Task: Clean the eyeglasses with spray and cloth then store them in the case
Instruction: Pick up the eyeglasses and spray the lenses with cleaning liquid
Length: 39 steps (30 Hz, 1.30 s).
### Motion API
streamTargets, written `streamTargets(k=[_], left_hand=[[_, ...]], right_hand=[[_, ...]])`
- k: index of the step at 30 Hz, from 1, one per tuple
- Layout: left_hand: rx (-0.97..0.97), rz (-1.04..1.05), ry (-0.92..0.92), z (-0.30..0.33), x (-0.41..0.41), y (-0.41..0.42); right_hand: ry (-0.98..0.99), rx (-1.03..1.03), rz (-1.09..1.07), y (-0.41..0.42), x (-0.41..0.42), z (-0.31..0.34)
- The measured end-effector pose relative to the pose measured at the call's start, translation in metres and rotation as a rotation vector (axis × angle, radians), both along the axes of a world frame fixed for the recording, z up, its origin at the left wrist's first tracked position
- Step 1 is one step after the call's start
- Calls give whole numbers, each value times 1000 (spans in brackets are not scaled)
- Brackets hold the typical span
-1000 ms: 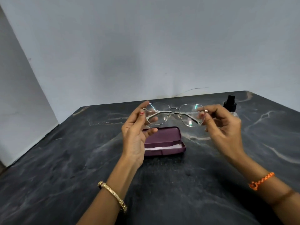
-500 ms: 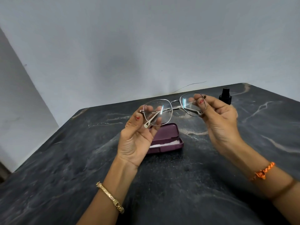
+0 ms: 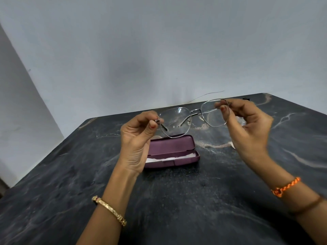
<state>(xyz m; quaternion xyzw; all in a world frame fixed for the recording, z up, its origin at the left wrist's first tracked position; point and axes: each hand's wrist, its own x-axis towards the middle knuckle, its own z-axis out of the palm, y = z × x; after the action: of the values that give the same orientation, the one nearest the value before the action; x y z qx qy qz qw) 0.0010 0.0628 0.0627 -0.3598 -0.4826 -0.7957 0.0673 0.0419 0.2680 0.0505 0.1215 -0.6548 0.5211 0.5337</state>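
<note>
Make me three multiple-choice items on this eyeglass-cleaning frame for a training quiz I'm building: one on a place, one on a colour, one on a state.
1. Where is the eyeglass case?
A. on the dark stone table, below the held eyeglasses
B. in the left hand
C. on the floor

2. What colour is the case?
A. green
B. purple
C. white

3. What state is the case in?
A. closed
B. upside down
C. open, a white cloth inside

Answers:
1 A: it rests on the table while the left hand and right hand pinch the frame's two ends above it.
2 B: lid and base are purple.
3 C: the lid is raised and the white cloth shows in the base.
</note>
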Motion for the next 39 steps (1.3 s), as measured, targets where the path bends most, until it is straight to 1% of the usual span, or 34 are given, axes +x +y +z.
streamTargets(k=[3,5,11,18,23,26,30,33,36,39], left_hand=[[-73,92,67,-1,1,-2],[-93,117,86,-2,2,-2],[-188,149,91,-7,3,4],[-311,188,102,-8,6,8],[-332,211,86,-8,8,10],[-301,217,57,-10,8,14],[-265,215,32,-13,9,19],[-256,216,23,-14,11,21],[-224,241,5,-14,11,24],[-221,299,1,-15,11,24]], right_hand=[[60,208,-331,7,-1,-3],[65,314,-479,11,-4,-6],[40,431,-620,20,-7,-10],[21,417,-662,22,-6,-7],[-1,398,-669,22,-4,-6],[-47,367,-643,21,-4,-5],[-150,286,-553,21,-5,-4],[-187,220,-506,22,-4,-3],[-197,239,-568,28,-5,-2],[-317,221,-619,38,-10,-6]])
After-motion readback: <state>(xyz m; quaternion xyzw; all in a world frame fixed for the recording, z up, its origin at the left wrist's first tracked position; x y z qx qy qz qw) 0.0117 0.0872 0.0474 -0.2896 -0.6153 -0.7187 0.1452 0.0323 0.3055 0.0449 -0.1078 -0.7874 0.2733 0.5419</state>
